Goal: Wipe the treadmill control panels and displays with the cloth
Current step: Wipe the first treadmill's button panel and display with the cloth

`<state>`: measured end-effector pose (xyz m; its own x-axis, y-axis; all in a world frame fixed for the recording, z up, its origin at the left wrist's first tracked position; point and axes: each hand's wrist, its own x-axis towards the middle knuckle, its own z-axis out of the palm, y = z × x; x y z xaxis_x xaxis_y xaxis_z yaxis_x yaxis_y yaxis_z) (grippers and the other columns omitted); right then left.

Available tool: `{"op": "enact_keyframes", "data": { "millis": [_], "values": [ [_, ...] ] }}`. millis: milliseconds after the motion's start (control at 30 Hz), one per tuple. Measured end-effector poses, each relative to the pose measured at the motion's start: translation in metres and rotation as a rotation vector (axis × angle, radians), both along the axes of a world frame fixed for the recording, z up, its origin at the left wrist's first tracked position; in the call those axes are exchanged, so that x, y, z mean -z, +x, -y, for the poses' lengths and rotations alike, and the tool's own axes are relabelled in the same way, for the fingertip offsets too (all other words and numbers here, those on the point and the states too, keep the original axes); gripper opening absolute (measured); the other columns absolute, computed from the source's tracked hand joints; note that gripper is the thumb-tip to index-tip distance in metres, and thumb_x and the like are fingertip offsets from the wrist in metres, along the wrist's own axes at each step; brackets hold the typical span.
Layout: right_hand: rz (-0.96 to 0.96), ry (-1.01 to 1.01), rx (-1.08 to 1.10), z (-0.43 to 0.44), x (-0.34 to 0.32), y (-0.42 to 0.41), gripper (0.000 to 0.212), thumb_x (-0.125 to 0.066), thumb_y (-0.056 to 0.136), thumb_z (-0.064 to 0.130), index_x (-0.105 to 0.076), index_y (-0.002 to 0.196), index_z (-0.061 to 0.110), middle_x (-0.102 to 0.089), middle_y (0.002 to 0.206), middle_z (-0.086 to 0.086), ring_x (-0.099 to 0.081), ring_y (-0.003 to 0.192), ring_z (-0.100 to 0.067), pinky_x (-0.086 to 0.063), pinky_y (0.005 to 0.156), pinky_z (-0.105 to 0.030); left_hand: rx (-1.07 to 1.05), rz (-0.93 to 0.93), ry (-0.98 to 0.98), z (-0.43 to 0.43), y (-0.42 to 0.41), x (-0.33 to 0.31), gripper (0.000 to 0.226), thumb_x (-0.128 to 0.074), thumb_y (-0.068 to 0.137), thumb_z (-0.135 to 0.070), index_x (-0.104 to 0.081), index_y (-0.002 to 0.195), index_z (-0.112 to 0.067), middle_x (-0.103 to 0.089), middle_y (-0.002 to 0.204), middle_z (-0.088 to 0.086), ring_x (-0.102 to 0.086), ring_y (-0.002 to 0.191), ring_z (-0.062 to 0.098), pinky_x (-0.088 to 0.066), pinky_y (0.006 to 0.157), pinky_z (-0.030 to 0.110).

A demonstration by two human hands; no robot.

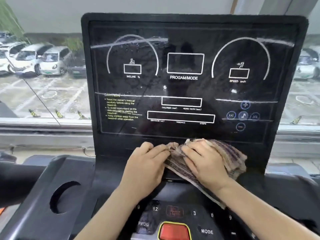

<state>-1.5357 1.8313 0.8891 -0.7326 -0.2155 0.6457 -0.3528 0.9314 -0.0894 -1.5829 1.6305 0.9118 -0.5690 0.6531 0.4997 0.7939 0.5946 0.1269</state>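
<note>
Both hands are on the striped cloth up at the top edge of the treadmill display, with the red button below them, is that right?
Not quite. In the head view the left hand and right hand are on the striped cloth at the bottom edge of the display, not the top. The red button is indeed below them.

Your right hand (206, 161) lies flat on folded brown-and-purple striped cloth (230, 156), pressing it against bottom edge of glossy black treadmill display panel (190, 84). Your left hand (147, 163) just beside, fingertips touching cloth's bunched left edge; pinching or not, unclear. Wet streaks across panel top. Red square stop button (174, 232) between your forearms. White parked cars (43, 58) beyond window.
</note>
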Motion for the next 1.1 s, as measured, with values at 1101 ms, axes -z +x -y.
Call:
{"op": "enact_keyframes", "data": {
  "millis": [1101],
  "values": [
    [0.11,0.062,0.172,0.08,-0.012,-0.02,0.017,-0.051,0.084,0.021,-0.065,0.093,0.017,-0.062,0.091,0.001,-0.053,0.089,-0.023,-0.04,0.068,-0.034,-0.275,-0.037,0.019,0.046,-0.029,0.0,0.026,-0.052,0.076,-0.03,-0.074,0.085,-0.018,-0.069,0.078,-0.002,-0.053,0.067,0.03,-0.045,0.057,0.036]
  ]
}}
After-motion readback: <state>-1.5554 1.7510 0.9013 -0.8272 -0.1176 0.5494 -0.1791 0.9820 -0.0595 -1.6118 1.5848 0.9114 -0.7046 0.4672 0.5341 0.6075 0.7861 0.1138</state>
